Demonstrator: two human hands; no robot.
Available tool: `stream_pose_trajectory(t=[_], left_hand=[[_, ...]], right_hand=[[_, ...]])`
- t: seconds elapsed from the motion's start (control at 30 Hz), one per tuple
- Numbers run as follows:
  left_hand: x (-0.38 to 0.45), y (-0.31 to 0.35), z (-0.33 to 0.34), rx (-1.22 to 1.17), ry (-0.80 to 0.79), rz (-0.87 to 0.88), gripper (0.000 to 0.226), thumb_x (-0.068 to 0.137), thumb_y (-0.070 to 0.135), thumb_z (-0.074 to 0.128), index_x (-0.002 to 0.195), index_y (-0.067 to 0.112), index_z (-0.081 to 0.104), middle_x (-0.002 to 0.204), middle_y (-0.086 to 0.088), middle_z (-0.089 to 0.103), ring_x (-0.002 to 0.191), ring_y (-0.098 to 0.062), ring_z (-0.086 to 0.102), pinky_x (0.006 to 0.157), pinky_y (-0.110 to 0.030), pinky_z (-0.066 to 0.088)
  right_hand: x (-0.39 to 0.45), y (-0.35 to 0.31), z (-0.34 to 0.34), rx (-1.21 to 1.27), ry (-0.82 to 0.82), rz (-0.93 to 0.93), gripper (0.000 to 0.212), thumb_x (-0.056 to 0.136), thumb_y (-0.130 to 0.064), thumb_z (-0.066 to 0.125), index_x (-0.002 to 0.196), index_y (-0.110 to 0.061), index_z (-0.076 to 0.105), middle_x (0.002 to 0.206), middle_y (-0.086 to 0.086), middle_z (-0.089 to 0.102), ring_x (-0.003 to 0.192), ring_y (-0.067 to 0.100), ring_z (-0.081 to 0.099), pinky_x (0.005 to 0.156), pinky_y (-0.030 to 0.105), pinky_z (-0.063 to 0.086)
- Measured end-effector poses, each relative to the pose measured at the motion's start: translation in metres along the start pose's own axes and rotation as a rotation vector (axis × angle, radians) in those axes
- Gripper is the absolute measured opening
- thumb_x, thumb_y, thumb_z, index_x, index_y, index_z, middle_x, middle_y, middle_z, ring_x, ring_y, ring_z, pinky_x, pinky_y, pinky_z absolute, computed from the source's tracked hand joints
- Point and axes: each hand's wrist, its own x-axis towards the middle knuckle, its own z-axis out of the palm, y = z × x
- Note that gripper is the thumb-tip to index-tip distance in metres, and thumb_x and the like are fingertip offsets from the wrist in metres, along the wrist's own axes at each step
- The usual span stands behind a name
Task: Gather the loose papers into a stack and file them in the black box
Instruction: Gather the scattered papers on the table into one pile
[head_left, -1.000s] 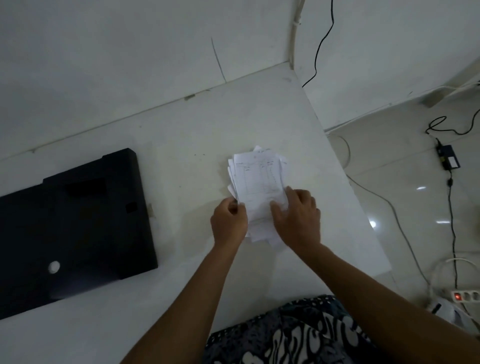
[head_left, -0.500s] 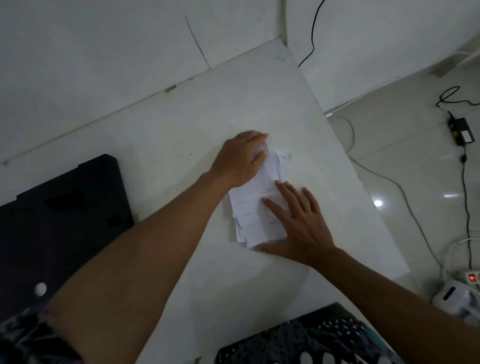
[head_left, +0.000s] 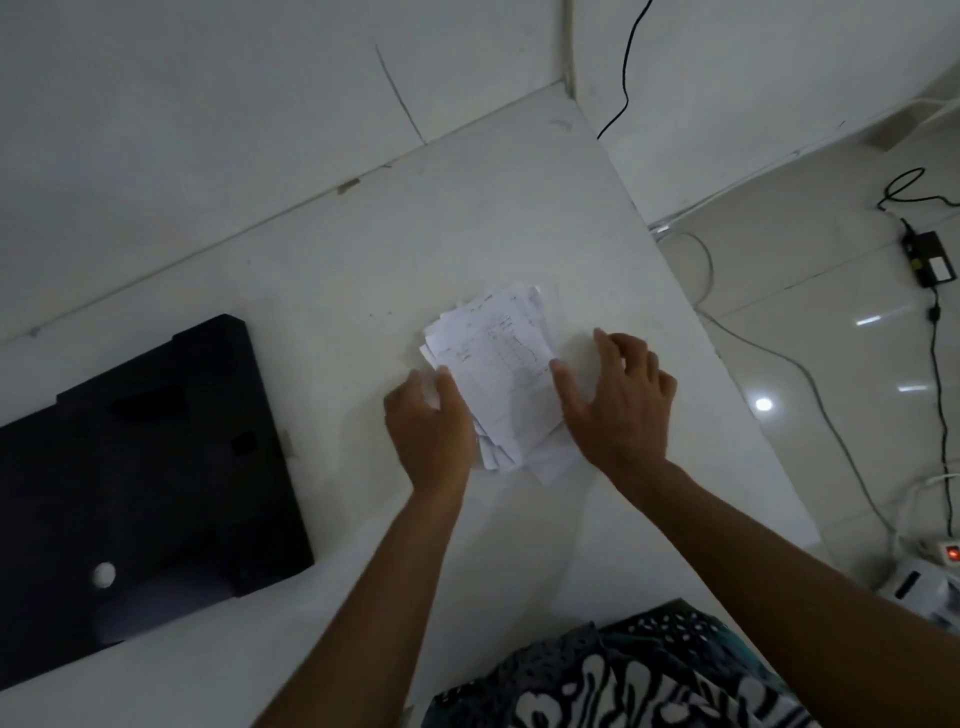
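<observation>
1. The papers (head_left: 498, 374) are lying in an uneven pile on the white table (head_left: 363, 270), near its right edge, with corners and edges poking out at the far end and at the near end. The top sheet is showing printed lines that are too small to read.
2. The left hand (head_left: 428, 426) is resting against the pile's left side, its fingers curled and its thumb touching the edge of the sheets; whether it is actually pinching any paper cannot be told from this view.
3. The right hand (head_left: 618, 400) is sitting at the pile's right side with its fingers spread and slightly raised, the thumb lying on the right edge of the top sheet and the other fingers apart from the paper.
4. The black box (head_left: 140, 483) is lying flat on the table well to the left of the pile, closed side up, touching neither hand.
5. A white round spot (head_left: 104, 574) is showing on the box's near part.
6. The person's patterned clothing (head_left: 613, 675) is filling the bottom of the view, just below the table's near edge.
7. On the floor (head_left: 831, 312) to the right, cables (head_left: 810, 384) are trailing toward a power strip (head_left: 948, 552) with a red light glowing.
</observation>
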Motion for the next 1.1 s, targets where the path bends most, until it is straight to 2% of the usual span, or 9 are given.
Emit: stream_pose_trajectory(t=[0.1, 0.2, 0.3, 0.43, 0.57, 0.7, 0.83, 0.97, 1.1], left_hand=[[-0.008, 0.004, 0.006, -0.029, -0.138, 0.083, 0.028, 0.099, 0.027, 0.046, 0.096, 0.008, 0.066, 0.104, -0.015, 0.064, 0.102, -0.030, 0.059, 0.082, -0.033, 0.044], [0.000, 0.013, 0.005, -0.035, -0.205, 0.101, 0.035, 0.099, 0.027, 0.041, 0.127, 0.024, 0.061, 0.111, -0.010, 0.062, 0.105, -0.026, 0.059, 0.087, -0.035, 0.047], [-0.006, 0.002, -0.010, -0.007, -0.153, 0.012, 0.044, 0.102, 0.021, 0.040, 0.144, 0.014, 0.049, 0.134, -0.012, 0.057, 0.125, -0.027, 0.052, 0.099, -0.030, 0.039], [-0.031, -0.017, -0.011, -0.008, -0.212, 0.102, 0.027, 0.098, 0.021, 0.046, 0.108, 0.009, 0.069, 0.108, -0.010, 0.068, 0.105, -0.026, 0.061, 0.083, -0.026, 0.041], [-0.038, -0.021, -0.008, -0.027, -0.184, 0.103, 0.029, 0.096, 0.025, 0.047, 0.111, 0.015, 0.069, 0.107, -0.004, 0.066, 0.100, -0.019, 0.062, 0.087, -0.031, 0.049], [-0.018, -0.019, -0.009, 0.032, -0.113, 0.083, 0.035, 0.091, 0.025, 0.050, 0.106, -0.002, 0.067, 0.108, -0.019, 0.066, 0.103, -0.033, 0.062, 0.090, -0.040, 0.049], [0.002, 0.005, -0.006, -0.002, -0.190, 0.173, 0.020, 0.084, 0.022, 0.052, 0.081, 0.008, 0.065, 0.081, -0.012, 0.068, 0.076, -0.029, 0.062, 0.067, -0.036, 0.048], [0.003, 0.010, -0.011, -0.081, -0.188, 0.079, 0.021, 0.086, 0.013, 0.059, 0.074, 0.030, 0.054, 0.090, -0.001, 0.066, 0.079, -0.018, 0.057, 0.075, -0.027, 0.045], [-0.002, 0.006, -0.009, -0.161, -0.191, -0.108, 0.005, 0.084, 0.015, 0.065, 0.081, 0.011, 0.065, 0.085, 0.000, 0.069, 0.076, -0.018, 0.062, 0.061, -0.021, 0.044]], right_hand=[[0.009, -0.024, 0.008, 0.017, -0.075, -0.004, 0.060, 0.095, -0.053, 0.045, 0.140, -0.014, 0.046, 0.132, 0.010, 0.050, 0.120, 0.030, 0.047, 0.096, 0.044, 0.036], [0.007, -0.036, 0.013, 0.033, -0.145, -0.086, 0.062, 0.096, -0.047, 0.046, 0.148, -0.016, 0.035, 0.132, 0.012, 0.048, 0.119, 0.031, 0.047, 0.094, 0.044, 0.039], [-0.002, -0.023, 0.006, 0.029, -0.091, 0.033, 0.066, 0.095, -0.051, 0.047, 0.149, -0.016, 0.033, 0.136, 0.010, 0.047, 0.122, 0.030, 0.046, 0.097, 0.046, 0.038], [-0.037, -0.013, 0.010, 0.023, -0.065, 0.039, 0.054, 0.095, -0.048, 0.050, 0.137, -0.016, 0.051, 0.128, 0.009, 0.052, 0.116, 0.029, 0.050, 0.090, 0.043, 0.042], [-0.054, -0.022, 0.010, 0.045, -0.036, 0.128, 0.047, 0.096, -0.053, 0.046, 0.123, -0.017, 0.061, 0.119, 0.006, 0.057, 0.109, 0.025, 0.053, 0.087, 0.039, 0.039], [-0.020, -0.027, 0.005, 0.069, -0.051, 0.163, 0.050, 0.095, -0.050, 0.047, 0.131, -0.016, 0.053, 0.129, 0.009, 0.051, 0.119, 0.030, 0.047, 0.096, 0.044, 0.039], [0.009, -0.047, 0.010, 0.090, -0.219, 0.018, 0.050, 0.091, -0.033, 0.051, 0.137, -0.016, 0.045, 0.133, 0.012, 0.044, 0.123, 0.033, 0.042, 0.100, 0.045, 0.037], [0.015, -0.043, 0.004, 0.120, -0.241, 0.038, 0.061, 0.091, -0.034, 0.054, 0.146, -0.016, 0.036, 0.140, 0.012, 0.041, 0.129, 0.032, 0.040, 0.104, 0.047, 0.035], [-0.002, -0.039, 0.003, 0.126, -0.204, 0.073, 0.057, 0.091, -0.041, 0.059, 0.138, -0.012, 0.045, 0.136, 0.013, 0.046, 0.123, 0.034, 0.046, 0.100, 0.048, 0.042]])
